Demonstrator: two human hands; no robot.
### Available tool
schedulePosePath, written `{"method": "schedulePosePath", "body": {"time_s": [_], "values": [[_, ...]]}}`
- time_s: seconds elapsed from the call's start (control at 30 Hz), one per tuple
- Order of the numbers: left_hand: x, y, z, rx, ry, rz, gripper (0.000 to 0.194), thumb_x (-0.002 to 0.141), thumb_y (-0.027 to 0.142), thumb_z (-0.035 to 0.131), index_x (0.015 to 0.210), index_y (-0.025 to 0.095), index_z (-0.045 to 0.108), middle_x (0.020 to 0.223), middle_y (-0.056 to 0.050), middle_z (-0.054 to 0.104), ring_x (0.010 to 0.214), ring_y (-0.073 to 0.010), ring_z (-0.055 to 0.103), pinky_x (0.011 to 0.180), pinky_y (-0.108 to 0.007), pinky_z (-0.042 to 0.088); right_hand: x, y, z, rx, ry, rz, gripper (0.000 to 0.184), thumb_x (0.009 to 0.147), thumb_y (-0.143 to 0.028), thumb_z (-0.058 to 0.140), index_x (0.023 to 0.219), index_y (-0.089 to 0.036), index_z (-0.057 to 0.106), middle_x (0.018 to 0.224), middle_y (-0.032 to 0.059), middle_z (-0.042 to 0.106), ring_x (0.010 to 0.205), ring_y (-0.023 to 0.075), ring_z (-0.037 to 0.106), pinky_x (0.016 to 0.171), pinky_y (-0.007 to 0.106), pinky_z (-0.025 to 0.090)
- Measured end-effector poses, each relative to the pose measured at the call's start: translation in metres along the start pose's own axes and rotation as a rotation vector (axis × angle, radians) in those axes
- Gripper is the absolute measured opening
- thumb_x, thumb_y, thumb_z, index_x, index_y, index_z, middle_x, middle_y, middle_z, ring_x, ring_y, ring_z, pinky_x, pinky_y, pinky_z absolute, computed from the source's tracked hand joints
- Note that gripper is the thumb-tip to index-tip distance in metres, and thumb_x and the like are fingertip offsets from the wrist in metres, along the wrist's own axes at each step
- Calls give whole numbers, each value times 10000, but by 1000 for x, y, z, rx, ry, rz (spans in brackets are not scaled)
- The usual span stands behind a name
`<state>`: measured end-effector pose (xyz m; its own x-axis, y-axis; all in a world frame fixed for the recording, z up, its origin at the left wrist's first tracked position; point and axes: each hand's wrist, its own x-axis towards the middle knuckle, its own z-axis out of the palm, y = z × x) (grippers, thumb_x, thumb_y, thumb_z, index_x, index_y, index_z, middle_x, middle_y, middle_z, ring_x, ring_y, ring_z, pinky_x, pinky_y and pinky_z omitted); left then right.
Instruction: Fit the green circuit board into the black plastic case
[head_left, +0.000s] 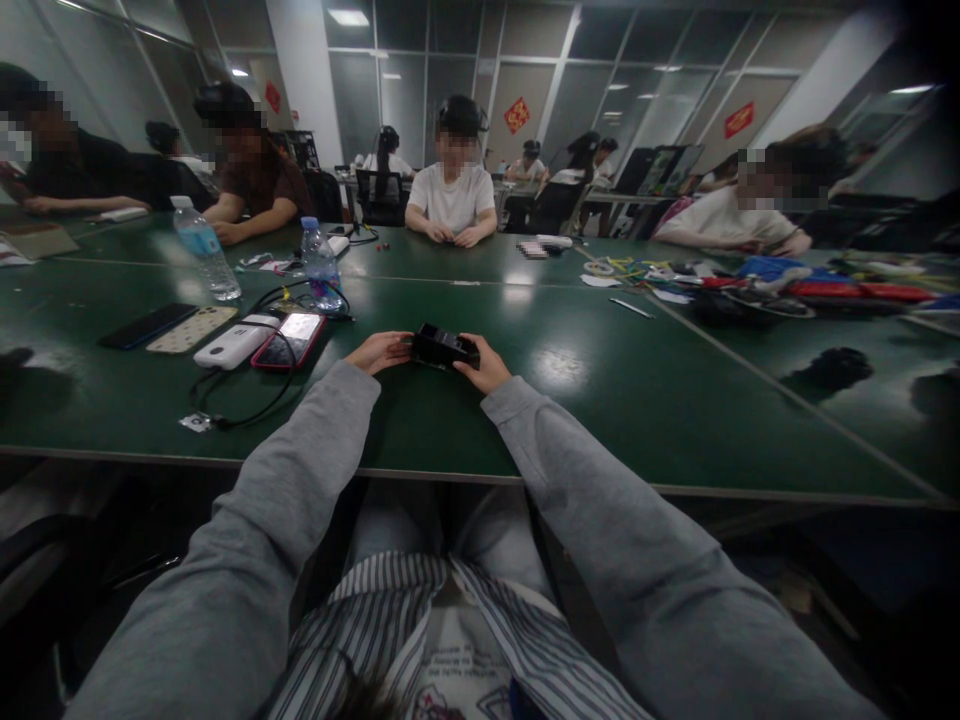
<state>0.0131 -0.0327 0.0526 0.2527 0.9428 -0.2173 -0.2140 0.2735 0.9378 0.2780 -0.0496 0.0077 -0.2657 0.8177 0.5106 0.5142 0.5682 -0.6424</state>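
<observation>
The left hand (381, 352) and the right hand (487, 366) are half-curled, holding a small black box-like object (441, 347) by opposite ends, above or on the glossy green tabletop (637, 410), inside its front edge. Green surface runs rightward towards a multicoloured heap (795, 285); a red-edged phone (290, 341) lies left. Some fingertips are hidden; the object's dark details blur.

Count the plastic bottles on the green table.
2: the white-capped bottle, beyond the white power bank; the blue-capped bottle, beyond the red-edged phone. The pile on the right could hide more.
</observation>
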Motion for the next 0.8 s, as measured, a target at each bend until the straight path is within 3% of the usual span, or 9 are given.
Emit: {"method": "schedulePosePath", "body": {"time_s": [0.2,0.33,0.5,0.6,0.8], "values": [[4,-3,-4,4,-45,6,278,975,91,470,1188,83,648,934,-135,749,887,-190,724,1012,-382,491,7,2,-6,145,156,25,856,729,-773,638,1337,-192,479,1241,160,634,1131,329,644,1013,536,516],[6,-4,-6,15,-57,5,293,974,100,469,1212,80,639,953,-138,750,886,-191,725,993,-369,500,13,16,-14,136,263,65,876,713,-796,631,1340,-207,465,1270,163,624,1145,328,636,1011,534,517],[5,-2,-4,13,-42,-12,290,976,127,466,1193,85,655,945,-135,749,882,-190,716,970,-354,506,15,33,-24,-92,361,142,671,796,-497,686,1336,-163,466,1334,192,597,1225,338,587,1069,557,462],[4,-1,-3,9,-46,-18,277,972,129,481,1182,91,658,947,-134,748,886,-189,714,976,-356,500,14,40,-24,-228,342,225,588,771,-285,679,1309,-142,488,1313,198,609,1238,347,571,1095,570,426],[4,-1,-4,3,-55,-13,275,957,107,501,1183,91,657,956,-136,747,899,-190,716,982,-358,499,11,47,-18,-370,292,284,563,762,-205,647,1301,-129,502,1281,207,593,1224,365,540,1084,594,408]]}}
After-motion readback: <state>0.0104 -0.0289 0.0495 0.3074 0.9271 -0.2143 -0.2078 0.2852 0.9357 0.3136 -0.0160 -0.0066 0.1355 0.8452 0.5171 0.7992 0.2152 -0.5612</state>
